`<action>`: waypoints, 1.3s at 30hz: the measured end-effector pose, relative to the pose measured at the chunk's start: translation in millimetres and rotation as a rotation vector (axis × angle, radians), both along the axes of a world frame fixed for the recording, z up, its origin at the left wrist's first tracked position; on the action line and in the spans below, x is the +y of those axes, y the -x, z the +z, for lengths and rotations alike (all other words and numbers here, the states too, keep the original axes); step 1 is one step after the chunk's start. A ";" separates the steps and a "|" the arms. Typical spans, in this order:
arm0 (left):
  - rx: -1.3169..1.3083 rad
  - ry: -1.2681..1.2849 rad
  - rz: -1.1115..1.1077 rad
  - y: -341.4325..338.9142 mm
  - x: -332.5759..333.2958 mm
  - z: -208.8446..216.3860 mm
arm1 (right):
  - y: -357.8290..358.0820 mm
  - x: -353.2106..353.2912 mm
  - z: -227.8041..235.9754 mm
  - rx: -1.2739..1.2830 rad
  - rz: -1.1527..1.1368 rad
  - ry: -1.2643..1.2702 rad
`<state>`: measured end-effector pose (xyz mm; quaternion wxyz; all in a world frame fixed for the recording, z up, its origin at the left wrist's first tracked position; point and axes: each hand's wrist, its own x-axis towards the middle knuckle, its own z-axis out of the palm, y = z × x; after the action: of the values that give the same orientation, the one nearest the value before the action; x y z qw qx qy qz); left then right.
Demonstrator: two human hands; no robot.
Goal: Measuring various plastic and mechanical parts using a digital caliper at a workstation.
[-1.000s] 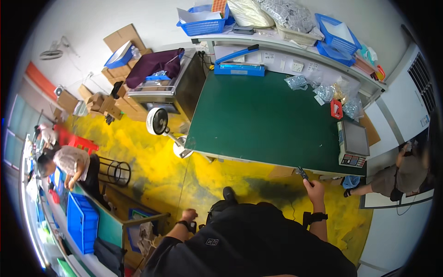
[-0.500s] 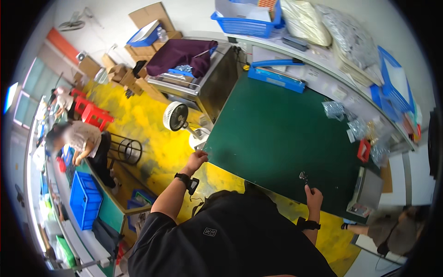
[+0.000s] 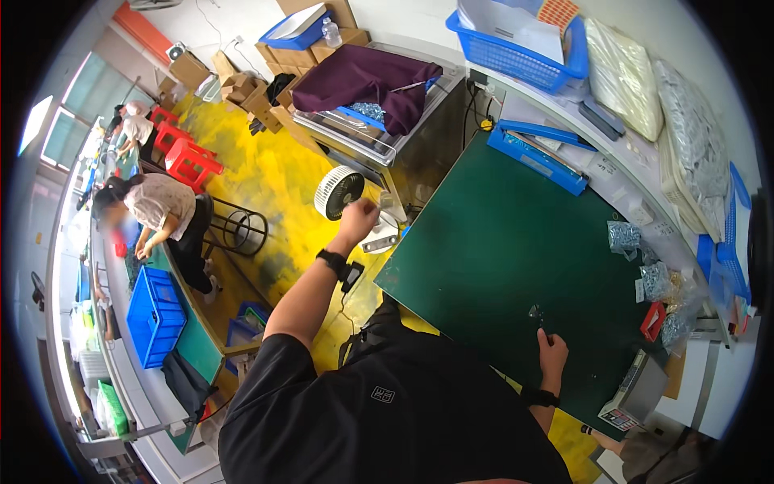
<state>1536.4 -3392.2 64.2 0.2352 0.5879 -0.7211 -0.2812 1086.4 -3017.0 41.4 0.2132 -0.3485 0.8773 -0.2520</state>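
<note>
My left hand (image 3: 359, 219) is raised over the near left side of the table, in front of the white fan (image 3: 339, 194). Its fingers are curled together, and whatever they may hold is hidden. My right hand (image 3: 552, 353) is closed above the near part of the green table (image 3: 476, 242). From its thumb and fingertips sticks out a small dark shiny piece (image 3: 534, 311), too small to tell its kind. Each wrist wears a black band.
Clear bags of small metal parts (image 3: 625, 238) and a red frame (image 3: 652, 321) lie at the table's right. A blue long-armed tool (image 3: 538, 157) lies at the back. A metal box (image 3: 634, 391) stands near right. A person (image 3: 165, 206) sits at the left bench.
My left hand has moved from the table's left corner up and forward to the fan. The view has shifted; my right hand still holds the small piece.
</note>
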 end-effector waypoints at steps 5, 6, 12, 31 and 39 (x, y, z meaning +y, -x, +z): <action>0.115 0.041 -0.131 12.5 -62.5 1.1 | -47.7 -20.4 26.1 0.010 -0.098 -0.083; 0.147 -0.008 -0.185 12.0 -67.8 -10.5 | -58.3 -21.4 27.5 0.020 -0.162 -0.091; 0.287 -0.404 -0.580 25.7 -63.9 -84.9 | -125.1 -28.7 53.5 0.019 -0.401 0.016; 0.168 -0.433 -0.968 162.3 -18.4 -8.8 | -134.7 61.7 51.9 0.052 -0.629 -0.175; 0.092 -0.507 -0.853 196.9 81.2 -59.6 | 5.5 103.9 27.6 0.010 -0.434 -0.170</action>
<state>1339.5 -3311.0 4.6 -0.0195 0.2660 -0.7951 -0.5447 1080.9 -2913.1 69.0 0.1783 -0.1335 0.9507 -0.2157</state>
